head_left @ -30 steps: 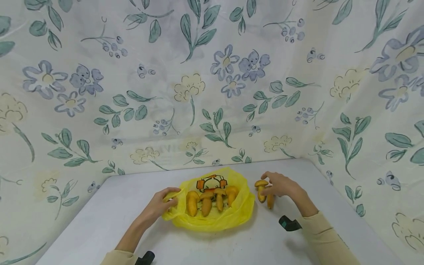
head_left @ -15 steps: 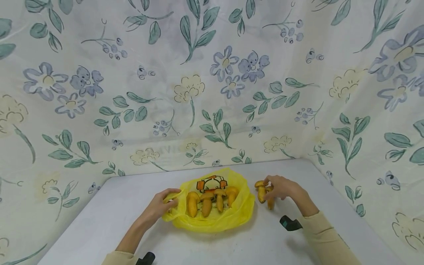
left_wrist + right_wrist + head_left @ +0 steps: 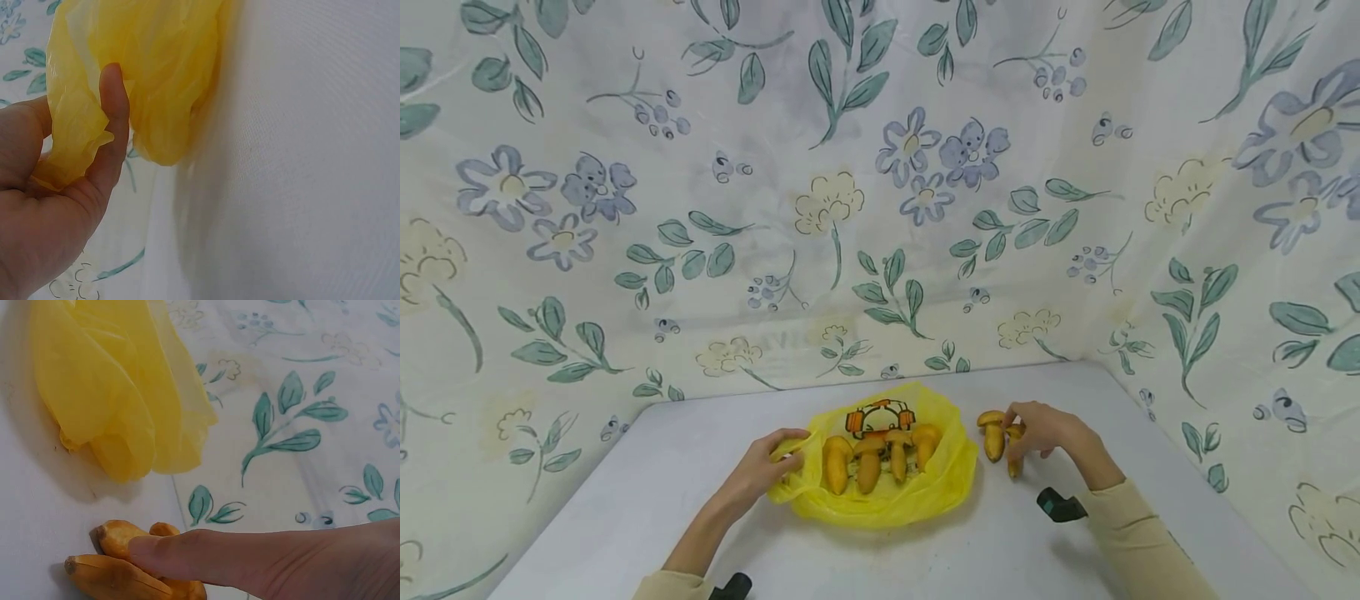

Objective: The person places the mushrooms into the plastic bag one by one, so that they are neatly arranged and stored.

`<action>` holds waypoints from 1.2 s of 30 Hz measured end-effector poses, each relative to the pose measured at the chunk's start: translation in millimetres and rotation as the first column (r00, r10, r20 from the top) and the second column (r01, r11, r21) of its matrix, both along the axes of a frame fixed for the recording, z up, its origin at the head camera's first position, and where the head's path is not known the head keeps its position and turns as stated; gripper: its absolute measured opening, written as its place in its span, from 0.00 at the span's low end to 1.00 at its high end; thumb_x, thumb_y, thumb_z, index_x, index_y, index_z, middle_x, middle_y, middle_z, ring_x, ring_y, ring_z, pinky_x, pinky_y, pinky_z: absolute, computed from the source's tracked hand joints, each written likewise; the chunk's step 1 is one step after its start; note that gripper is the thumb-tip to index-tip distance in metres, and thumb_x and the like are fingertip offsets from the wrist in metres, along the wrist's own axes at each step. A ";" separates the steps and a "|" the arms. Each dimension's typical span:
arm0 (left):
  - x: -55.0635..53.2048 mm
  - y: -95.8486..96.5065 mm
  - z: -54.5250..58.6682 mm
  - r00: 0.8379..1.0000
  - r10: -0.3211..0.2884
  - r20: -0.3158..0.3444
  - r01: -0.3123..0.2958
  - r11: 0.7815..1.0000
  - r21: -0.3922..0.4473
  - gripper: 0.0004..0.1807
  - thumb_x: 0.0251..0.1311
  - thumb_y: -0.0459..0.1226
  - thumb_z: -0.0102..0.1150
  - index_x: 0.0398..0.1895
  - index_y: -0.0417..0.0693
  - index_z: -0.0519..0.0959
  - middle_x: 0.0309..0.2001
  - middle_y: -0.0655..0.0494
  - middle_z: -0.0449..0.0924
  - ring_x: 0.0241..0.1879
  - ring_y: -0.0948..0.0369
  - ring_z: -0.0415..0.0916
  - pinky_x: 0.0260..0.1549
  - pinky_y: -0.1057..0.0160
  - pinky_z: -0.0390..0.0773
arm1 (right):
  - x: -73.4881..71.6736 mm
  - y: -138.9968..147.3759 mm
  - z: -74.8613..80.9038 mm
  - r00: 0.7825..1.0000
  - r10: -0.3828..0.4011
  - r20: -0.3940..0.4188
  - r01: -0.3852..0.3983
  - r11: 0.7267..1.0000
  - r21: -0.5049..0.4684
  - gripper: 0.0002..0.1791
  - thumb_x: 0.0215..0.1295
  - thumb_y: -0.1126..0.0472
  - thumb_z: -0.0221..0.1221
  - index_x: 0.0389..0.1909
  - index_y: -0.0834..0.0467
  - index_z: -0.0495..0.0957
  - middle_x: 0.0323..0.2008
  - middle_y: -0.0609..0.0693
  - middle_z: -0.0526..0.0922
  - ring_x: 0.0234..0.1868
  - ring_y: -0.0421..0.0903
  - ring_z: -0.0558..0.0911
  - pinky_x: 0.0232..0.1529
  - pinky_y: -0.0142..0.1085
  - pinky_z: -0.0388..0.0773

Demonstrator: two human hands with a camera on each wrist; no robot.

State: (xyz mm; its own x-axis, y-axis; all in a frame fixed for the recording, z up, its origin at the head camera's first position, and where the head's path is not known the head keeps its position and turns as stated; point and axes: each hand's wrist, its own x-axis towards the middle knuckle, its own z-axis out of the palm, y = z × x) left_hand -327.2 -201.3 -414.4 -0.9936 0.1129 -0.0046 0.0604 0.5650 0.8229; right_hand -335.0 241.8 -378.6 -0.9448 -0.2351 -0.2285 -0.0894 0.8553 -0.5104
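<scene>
A yellow plastic bag (image 3: 883, 510) lies spread on the table, with several brown-orange mushrooms (image 3: 868, 471) side by side on it. At its left end my left hand (image 3: 762, 467) holds the bag's edge; the left wrist view shows the thin yellow film (image 3: 78, 144) between thumb and fingers. Right of the bag lie two more mushrooms. My right hand (image 3: 1051, 427) is over the right-hand mushroom (image 3: 1015, 472), thumb along its side and fingers curled round its cap end. The left-hand mushroom (image 3: 993, 440) lies beside it. The fingertips are hidden in the right wrist view.
The white table (image 3: 880, 567) meets a floral cloth backdrop (image 3: 880, 250) at its back and sides. A black wrist device (image 3: 1060, 505) shows beneath the right forearm, and another (image 3: 732, 587) by the left sleeve.
My right hand has shifted slightly right and down, from above both loose mushrooms to round the right-hand one. The left hand keeps its place at the bag's edge.
</scene>
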 end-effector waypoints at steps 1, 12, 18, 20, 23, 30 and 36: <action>-0.3 -0.3 -0.4 1.000 0.000 -0.001 0.000 1.000 0.002 0.23 0.64 0.35 0.57 0.63 0.46 0.73 0.63 0.44 0.72 0.46 0.56 0.71 0.40 0.65 0.76 | -0.3 0.7 -0.3 1.000 0.000 0.004 0.000 1.000 -0.002 0.28 0.53 0.59 0.70 0.54 0.60 0.73 0.42 0.55 0.77 0.37 0.48 0.76 0.36 0.40 0.82; -1.0 -0.1 -2.3 1.000 -0.002 -0.004 0.002 1.000 0.000 0.23 0.63 0.35 0.57 0.62 0.46 0.73 0.62 0.43 0.72 0.46 0.55 0.71 0.38 0.67 0.76 | -4.0 -0.2 -7.4 1.000 -0.026 0.013 0.026 0.999 0.023 0.29 0.53 0.59 0.71 0.54 0.58 0.71 0.41 0.54 0.76 0.36 0.47 0.76 0.36 0.38 0.82; 0.3 0.2 -2.0 1.000 -0.003 0.003 0.003 1.000 0.008 0.23 0.64 0.35 0.57 0.63 0.45 0.73 0.63 0.42 0.71 0.46 0.56 0.71 0.38 0.66 0.76 | -3.9 -1.9 -10.0 0.999 -0.043 0.007 0.043 0.999 0.018 0.30 0.52 0.60 0.72 0.54 0.58 0.70 0.41 0.56 0.73 0.34 0.48 0.76 0.33 0.36 0.82; 0.9 0.3 -1.8 1.000 -0.010 -0.002 0.010 1.000 0.006 0.24 0.64 0.35 0.57 0.63 0.44 0.72 0.62 0.42 0.71 0.46 0.56 0.71 0.38 0.65 0.76 | -3.9 -2.4 -10.0 0.999 -0.043 0.005 0.042 0.999 0.018 0.30 0.52 0.61 0.72 0.54 0.58 0.70 0.41 0.56 0.72 0.34 0.48 0.76 0.33 0.36 0.82; 2.0 0.8 -1.1 1.000 -0.011 -0.003 0.011 1.000 0.007 0.23 0.64 0.35 0.57 0.63 0.44 0.72 0.62 0.42 0.72 0.45 0.57 0.71 0.38 0.65 0.77 | -3.5 -2.9 -9.4 0.999 -0.045 0.007 0.045 0.999 0.019 0.30 0.52 0.61 0.71 0.54 0.58 0.70 0.41 0.56 0.71 0.34 0.48 0.76 0.33 0.35 0.82; 2.3 0.2 -0.9 1.000 -0.005 -0.002 0.005 1.000 0.009 0.22 0.64 0.34 0.57 0.62 0.45 0.73 0.61 0.44 0.72 0.46 0.57 0.71 0.39 0.66 0.76 | -0.3 -2.3 -5.0 0.998 -0.058 0.039 0.057 0.998 0.017 0.31 0.50 0.63 0.71 0.56 0.59 0.69 0.39 0.55 0.71 0.32 0.47 0.77 0.33 0.34 0.82; 1.8 0.0 -1.2 1.000 -0.006 0.003 0.006 1.000 0.006 0.22 0.64 0.35 0.57 0.62 0.45 0.73 0.63 0.43 0.71 0.46 0.56 0.71 0.39 0.66 0.76 | 1.2 -0.7 -3.9 0.998 -0.039 0.041 0.037 0.999 0.039 0.32 0.51 0.64 0.71 0.57 0.59 0.68 0.37 0.55 0.72 0.29 0.46 0.79 0.33 0.34 0.81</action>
